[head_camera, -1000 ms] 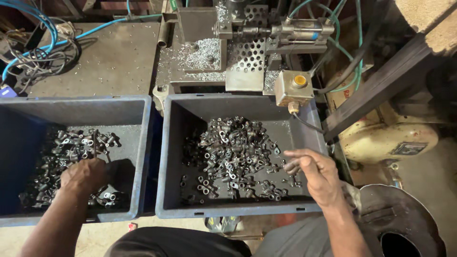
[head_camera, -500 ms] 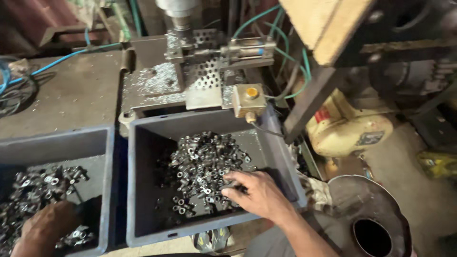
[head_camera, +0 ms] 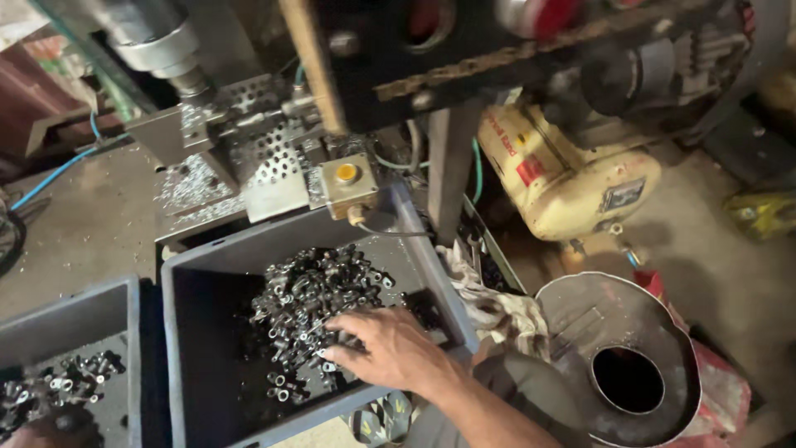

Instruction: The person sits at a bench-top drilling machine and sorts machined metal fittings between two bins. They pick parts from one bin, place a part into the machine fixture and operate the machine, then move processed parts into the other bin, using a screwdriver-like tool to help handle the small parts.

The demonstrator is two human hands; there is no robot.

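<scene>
My right hand [head_camera: 388,348] lies palm down, fingers spread, on a heap of small dark metal parts [head_camera: 303,290] inside a grey plastic bin [head_camera: 178,286]. The fingertips point left into the heap; I cannot see whether any part is pinched under them. A second blue-grey bin [head_camera: 124,303] at the lower left holds more of the same parts [head_camera: 54,386]. Only a sliver of my left hand [head_camera: 50,427] shows at the bottom edge over that bin, too little to read its grip.
Behind the bins stands a press with a perforated steel plate [head_camera: 269,153] and a small box with a yellow button [head_camera: 347,176]. A cream motor [head_camera: 564,174] sits at the right, a round metal funnel [head_camera: 622,357] and a dirty rag [head_camera: 489,311] beside the bin.
The view has swung right and closer. My right hand moved left and down from the bin's right side onto the heap. My left hand has slipped almost out of view.
</scene>
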